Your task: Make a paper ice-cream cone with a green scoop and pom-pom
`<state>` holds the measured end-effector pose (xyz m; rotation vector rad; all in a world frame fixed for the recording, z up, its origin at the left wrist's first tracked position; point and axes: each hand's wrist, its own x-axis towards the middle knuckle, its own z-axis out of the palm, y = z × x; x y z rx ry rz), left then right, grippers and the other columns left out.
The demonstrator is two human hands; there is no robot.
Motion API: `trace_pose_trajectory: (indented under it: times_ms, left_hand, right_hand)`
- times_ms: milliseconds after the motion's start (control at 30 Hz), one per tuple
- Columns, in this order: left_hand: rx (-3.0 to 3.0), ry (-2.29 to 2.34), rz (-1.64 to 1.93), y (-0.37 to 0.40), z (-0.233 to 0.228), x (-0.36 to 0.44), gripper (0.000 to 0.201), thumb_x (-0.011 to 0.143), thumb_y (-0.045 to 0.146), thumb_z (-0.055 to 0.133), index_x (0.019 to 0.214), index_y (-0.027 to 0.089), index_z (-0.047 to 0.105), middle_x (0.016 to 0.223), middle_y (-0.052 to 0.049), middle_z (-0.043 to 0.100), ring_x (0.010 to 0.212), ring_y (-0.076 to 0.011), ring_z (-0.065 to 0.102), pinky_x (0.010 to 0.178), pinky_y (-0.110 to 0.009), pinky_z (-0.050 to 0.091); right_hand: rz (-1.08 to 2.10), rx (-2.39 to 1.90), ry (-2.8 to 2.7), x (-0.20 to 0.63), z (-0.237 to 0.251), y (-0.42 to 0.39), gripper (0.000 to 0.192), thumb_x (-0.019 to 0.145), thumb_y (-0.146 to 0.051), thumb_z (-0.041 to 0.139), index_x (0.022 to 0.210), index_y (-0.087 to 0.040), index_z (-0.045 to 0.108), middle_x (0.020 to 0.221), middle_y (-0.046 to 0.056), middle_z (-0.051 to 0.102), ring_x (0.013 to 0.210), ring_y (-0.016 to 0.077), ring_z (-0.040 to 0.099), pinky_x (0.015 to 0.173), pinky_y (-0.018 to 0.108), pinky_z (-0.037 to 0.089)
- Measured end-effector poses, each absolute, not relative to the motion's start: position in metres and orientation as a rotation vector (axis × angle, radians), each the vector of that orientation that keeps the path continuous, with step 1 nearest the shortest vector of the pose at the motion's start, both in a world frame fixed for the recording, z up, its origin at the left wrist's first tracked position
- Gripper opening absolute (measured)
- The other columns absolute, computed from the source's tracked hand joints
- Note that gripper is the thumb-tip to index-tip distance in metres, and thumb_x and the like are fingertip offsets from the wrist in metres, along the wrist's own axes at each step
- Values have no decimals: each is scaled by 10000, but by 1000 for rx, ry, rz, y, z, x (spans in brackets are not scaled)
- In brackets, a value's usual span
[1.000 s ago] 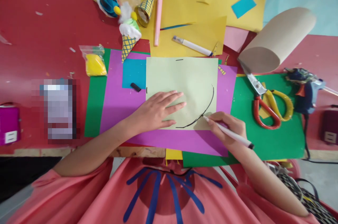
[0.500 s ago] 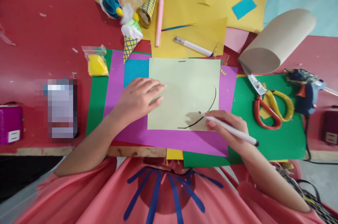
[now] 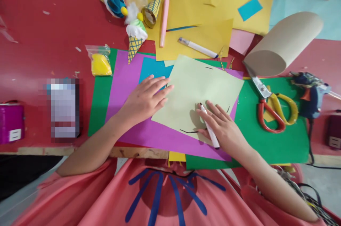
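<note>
A pale yellow-green sheet of paper [image 3: 195, 84] lies turned at an angle, with short black marks near its edges and a black curved line at its lower right, partly hidden by my right hand [image 3: 226, 130]. That hand rests on the sheet with fingers stretched forward, keeping a white marker [image 3: 211, 130] at the thumb side. The marker's black tip points up and away from me. My left hand [image 3: 149, 98] lies open, fingers spread, at the sheet's left edge. Purple paper [image 3: 144, 135], a blue piece [image 3: 153, 68] and green sheets [image 3: 271, 148] lie underneath.
To the right are large scissors [image 3: 266, 101], a cardboard tube [image 3: 290, 41] and a glue gun [image 3: 313, 100]. Farther back lie another white marker [image 3: 199, 47], a pink pen [image 3: 164, 21] and small ice-cream cones [image 3: 135, 41]. A yellow packet [image 3: 100, 64] and blurred-out object [image 3: 62, 108] sit left.
The sheet has turned clockwise and shifted right. My right hand has gone from a writing grip to fingers laid out on the paper, marker kept. My left hand moved slightly right.
</note>
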<state>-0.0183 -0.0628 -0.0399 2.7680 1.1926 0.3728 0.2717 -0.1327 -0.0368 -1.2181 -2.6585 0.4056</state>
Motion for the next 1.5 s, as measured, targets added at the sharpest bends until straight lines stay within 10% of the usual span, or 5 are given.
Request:
trace_pose_trajectory:
  times_ms: [233,500,833,1500]
  left_hand:
    - [2825,1156,456,-59,-36,-25,231,917,199,534,1078,185,700,1086,-60,746,1046,-230,676,956,-440,516]
    - [2739,1058,383,-65,-47,-19,371,956,192,470,1300,202,605,1321,-71,652,1276,-224,578,1075,-425,434]
    - [2699,1169,399,-61,-39,-21,274,931,199,509,1109,193,717,1167,-68,732,1095,-215,689,1052,-441,506]
    - [2666,1214,479,-64,-38,-22,266,912,154,519,1079,201,721,1148,-40,741,1058,-200,715,1094,-461,482]
  right_hand:
    - [559,-1441,-2426,257,-15,-137,460,942,-357,562,1333,-119,524,1202,176,709,1166,340,650,825,456,594]
    - [1283,-1303,-1497,247,-23,-63,398,928,-579,484,1037,-213,594,784,12,663,653,135,622,614,283,524]
    - [1241,-1363,-1546,218,-46,-35,246,904,-430,586,785,-225,521,633,-5,574,558,126,545,505,262,427]
    - [1608,-994,-2031,224,-41,-37,221,890,-349,615,899,-142,694,772,14,686,642,94,558,590,211,406]
